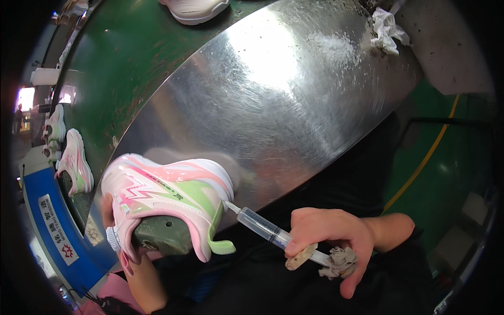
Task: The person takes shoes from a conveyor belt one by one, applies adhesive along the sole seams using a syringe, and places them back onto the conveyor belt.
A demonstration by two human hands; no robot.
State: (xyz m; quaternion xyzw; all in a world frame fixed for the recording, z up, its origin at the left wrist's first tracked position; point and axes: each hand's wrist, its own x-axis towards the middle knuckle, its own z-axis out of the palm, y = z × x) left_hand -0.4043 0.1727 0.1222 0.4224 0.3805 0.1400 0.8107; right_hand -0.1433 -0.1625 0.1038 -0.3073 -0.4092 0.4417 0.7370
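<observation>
To the right of the shoe (157,191), on the near side, the syringe (260,226) is clasped by the right hand (333,231), with fingers curled about the barrel by a tan disc (301,258). Its rear end is wrapped in a crumpled wad (340,262), which is lodged against the hand; whether the plunger is being pressed cannot be told.

The shoe itself is held sideways over the near edge of the steel plate (252,121), its mouth turned toward the person and its sole away. It is gripped from the left and beneath by the left hand (107,211), which is mostly hidden behind it. A dark form (167,234) is seated inside. The tip of the syringe is brought to the heel, where upper and sole meet; contact appears to be made, though no liquid can be made out.

The step in hand is judged to be fine dosing along that seam. For the next move, the shoe must be kept steady, the tip guided along the joint, and light pressure applied, lest the upper be smeared.

Beyond the shoe, a green belt (126,63) is seen, with a pale shoe (197,11) farther off; to the left, a pink shoe (77,163) is set down. A tissue (387,31) is left far beyond, to the right.
</observation>
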